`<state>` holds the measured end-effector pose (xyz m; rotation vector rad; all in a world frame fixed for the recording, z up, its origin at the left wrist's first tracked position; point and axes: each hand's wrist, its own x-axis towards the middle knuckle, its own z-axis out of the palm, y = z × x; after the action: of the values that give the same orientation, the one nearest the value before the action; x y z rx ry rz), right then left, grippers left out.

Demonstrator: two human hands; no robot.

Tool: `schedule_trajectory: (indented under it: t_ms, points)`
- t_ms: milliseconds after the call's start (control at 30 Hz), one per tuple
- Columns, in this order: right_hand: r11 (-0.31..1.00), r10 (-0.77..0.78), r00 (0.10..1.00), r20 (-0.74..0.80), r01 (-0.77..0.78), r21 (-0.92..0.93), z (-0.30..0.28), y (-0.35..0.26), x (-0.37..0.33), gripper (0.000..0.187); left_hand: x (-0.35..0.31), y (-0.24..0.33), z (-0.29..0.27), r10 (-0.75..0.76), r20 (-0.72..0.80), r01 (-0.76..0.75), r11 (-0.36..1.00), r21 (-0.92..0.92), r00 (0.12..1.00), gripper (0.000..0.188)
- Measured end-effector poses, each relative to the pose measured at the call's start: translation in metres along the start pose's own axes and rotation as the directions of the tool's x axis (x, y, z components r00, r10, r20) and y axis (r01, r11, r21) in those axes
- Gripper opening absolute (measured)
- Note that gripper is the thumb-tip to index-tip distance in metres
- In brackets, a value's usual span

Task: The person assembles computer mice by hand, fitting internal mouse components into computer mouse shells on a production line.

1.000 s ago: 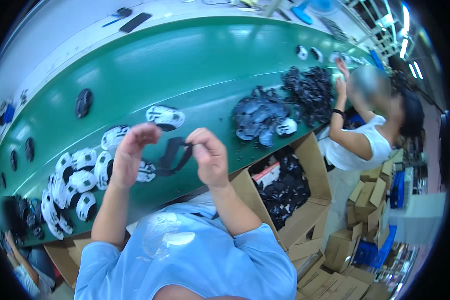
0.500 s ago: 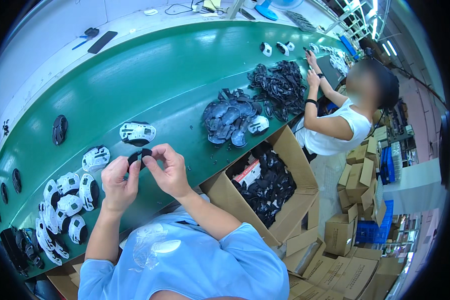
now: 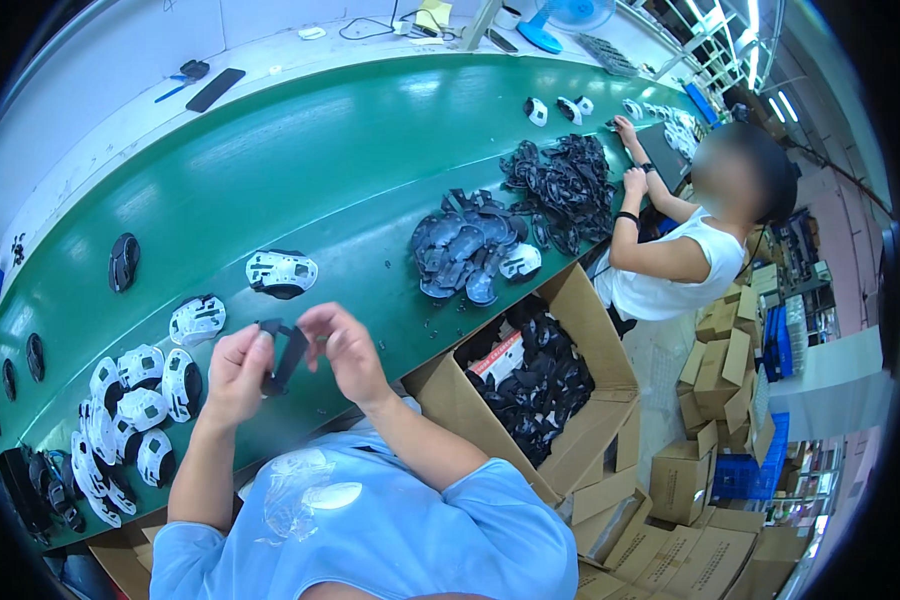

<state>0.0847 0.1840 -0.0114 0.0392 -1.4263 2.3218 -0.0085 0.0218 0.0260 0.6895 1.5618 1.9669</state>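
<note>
My left hand [image 3: 238, 378] is closed on a thin, dark curved plastic piece [image 3: 290, 362], held above the green workbench. The piece stands tilted between my two hands, and its exact kind cannot be made out. Close to its right side is my right hand [image 3: 346, 358], with fingers bent but apart and slightly blurred; I see no grip on the piece. Just beyond my hands lies a white and black mouse-shaped shell [image 3: 281, 272]. A second white shell [image 3: 197, 320] rests to its left, and a cluster of similar white shells [image 3: 142, 408] sits left of my forearm.
Piles of dark translucent shells [image 3: 460, 245] and black plastic parts [image 3: 565, 180] lie to the right on the green bench [image 3: 370, 130]. An open cardboard box [image 3: 595, 430] of black parts stands beside me. A co-worker [image 3: 670, 250] works at the far right.
The dark piece has turned and now shows more of its length, slightly lower. My right hand's fingers have come away from their pinch on it; my left hand keeps hold.
</note>
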Motion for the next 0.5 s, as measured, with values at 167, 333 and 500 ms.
schedule_trajectory:
  t_ms: [167,333,500]
  points:
    - [0.964,-0.056,0.970,0.236,0.113,-0.239,0.005,-0.010,0.005,0.031,-0.004,0.001,0.005,-0.031,0.090,0.013,0.980,0.196,0.995,0.041]
    - [0.919,-0.075,0.982,0.175,0.136,-0.370,0.007,-0.012,0.006,0.030,-0.008,-0.015,0.004,-0.098,0.022,0.100,0.993,-0.063,0.995,0.038]
    - [0.671,-0.176,0.973,0.148,0.229,-0.705,0.004,-0.013,0.006,0.027,0.001,-0.011,-0.004,0.274,0.012,-0.200,0.669,0.716,0.962,0.037]
